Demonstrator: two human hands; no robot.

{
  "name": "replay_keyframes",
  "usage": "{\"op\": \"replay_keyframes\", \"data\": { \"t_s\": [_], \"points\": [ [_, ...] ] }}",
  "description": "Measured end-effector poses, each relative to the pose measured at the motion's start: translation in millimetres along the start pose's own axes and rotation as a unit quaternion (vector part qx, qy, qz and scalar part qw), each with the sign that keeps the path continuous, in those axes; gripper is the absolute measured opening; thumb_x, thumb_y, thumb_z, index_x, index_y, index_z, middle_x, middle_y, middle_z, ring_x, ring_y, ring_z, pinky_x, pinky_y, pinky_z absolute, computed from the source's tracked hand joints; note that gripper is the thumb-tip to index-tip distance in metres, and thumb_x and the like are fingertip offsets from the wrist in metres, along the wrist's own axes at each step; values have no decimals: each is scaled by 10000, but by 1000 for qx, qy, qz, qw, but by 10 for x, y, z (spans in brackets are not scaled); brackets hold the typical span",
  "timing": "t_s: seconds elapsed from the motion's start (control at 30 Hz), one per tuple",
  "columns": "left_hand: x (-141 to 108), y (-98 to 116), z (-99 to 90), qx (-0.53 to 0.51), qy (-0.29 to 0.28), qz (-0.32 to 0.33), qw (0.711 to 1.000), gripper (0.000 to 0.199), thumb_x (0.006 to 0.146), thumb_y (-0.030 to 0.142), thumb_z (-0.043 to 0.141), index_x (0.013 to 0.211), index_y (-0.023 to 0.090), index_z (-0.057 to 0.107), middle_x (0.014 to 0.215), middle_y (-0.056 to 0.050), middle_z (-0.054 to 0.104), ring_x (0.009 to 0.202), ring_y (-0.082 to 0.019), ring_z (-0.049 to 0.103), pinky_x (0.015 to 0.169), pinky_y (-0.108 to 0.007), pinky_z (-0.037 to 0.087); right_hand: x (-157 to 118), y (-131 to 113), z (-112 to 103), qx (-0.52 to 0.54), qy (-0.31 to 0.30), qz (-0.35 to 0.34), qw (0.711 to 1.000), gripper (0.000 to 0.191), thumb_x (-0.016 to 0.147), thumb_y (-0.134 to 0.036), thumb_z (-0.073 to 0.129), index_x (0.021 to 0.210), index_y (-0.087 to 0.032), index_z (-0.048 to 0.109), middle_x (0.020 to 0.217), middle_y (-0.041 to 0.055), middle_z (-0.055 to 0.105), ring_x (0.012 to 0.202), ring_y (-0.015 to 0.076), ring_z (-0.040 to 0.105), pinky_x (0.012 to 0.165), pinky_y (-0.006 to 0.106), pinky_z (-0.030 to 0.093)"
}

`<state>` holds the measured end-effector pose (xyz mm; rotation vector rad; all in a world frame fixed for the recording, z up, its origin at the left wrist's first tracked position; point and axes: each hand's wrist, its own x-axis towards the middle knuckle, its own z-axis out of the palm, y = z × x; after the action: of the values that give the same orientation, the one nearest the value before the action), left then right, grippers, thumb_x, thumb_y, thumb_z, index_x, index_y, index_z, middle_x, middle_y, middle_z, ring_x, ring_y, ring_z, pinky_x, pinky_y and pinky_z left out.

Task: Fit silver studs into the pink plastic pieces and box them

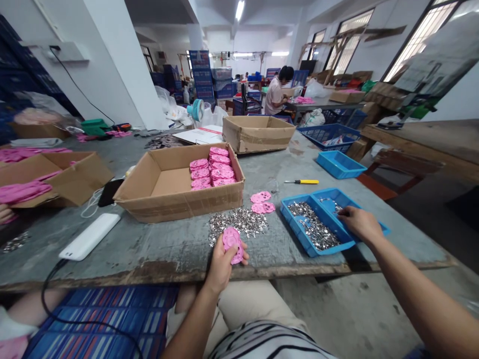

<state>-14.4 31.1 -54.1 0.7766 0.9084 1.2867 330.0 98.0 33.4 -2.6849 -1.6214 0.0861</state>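
Note:
My left hand (223, 262) grips a flat pink openwork piece (232, 244) above the table's front edge, thumb across its face. Over at the right, my right hand (359, 223) reaches into the far compartment of a divided blue tray (299, 245). Its fingers are pinched together, and whatever they may hold is too small to make out. Small shiny metal parts (318, 227) fill much of the tray's near compartment. More loose metal parts (239, 222) lie heaped just beyond my left hand. Two similar pink pieces (262, 207) rest beside that heap.
A cardboard box (179, 204) holds stacked pink pieces (220, 169). Behind it stands another cardboard box (258, 134). A yellow-handled tool (307, 182) lies beyond the tray, near a smaller blue tray (340, 164). A white power bank (90, 237) with a cable lies left. Another person (276, 97) sits farther back.

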Motion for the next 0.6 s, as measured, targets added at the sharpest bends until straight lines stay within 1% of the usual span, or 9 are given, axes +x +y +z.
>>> {"op": "replay_keyframes", "data": {
  "t_s": [0.07, 0.17, 0.27, 0.37, 0.53, 0.6],
  "points": [
    [-3, 6, 2, 0, 0, -3, 1000, 400, 704, 388, 712, 956, 185, 476, 759, -5, 656, 577, -140, 631, 497, -256, 513, -14, -7, -16, 2, -20, 4, 1000, 203, 885, -264, 524, 945, -203, 708, 1001, 114, 731, 923, 258, 667, 641, 263, 430],
    [-3, 11, 2, -2, 0, -2, 1000, 411, 703, 387, 714, 970, 185, 475, 768, -5, 661, 578, -140, 632, 500, -260, 516, -30, -11, -37, 5, -31, 2, 999, 211, 902, -305, 509, 908, -191, 686, 974, 129, 724, 911, 255, 663, 629, 262, 419],
    [-1, 6, 2, -1, 2, 0, 1000, 438, 694, 393, 718, 990, 183, 473, 774, -10, 668, 575, -143, 633, 497, -265, 516, -32, -6, -41, 12, -30, 2, 999, 191, 896, -310, 509, 836, -197, 652, 927, 119, 721, 865, 254, 652, 612, 271, 401],
    [-2, -1, 4, -1, 5, -1, 1000, 446, 689, 396, 720, 991, 183, 469, 766, -9, 669, 566, -142, 629, 490, -263, 510, -39, -9, -43, 21, -25, 3, 999, 165, 884, -295, 525, 803, -197, 631, 908, 111, 721, 865, 253, 645, 617, 272, 396],
    [0, 3, -3, -2, 3, -5, 1000, 437, 695, 403, 717, 978, 183, 466, 766, -7, 665, 573, -145, 631, 498, -269, 512, -60, -28, -55, 12, -44, 13, 999, 166, 908, -286, 505, 879, -174, 625, 1019, 159, 712, 962, 280, 646, 648, 275, 407],
    [2, 7, -5, -3, 2, -4, 1000, 429, 698, 398, 716, 974, 186, 464, 766, -4, 663, 569, -144, 631, 498, -269, 512, -49, -17, -38, 12, -42, 13, 999, 170, 907, -283, 504, 889, -168, 628, 1030, 173, 710, 971, 291, 650, 648, 278, 411]
  ]
}}
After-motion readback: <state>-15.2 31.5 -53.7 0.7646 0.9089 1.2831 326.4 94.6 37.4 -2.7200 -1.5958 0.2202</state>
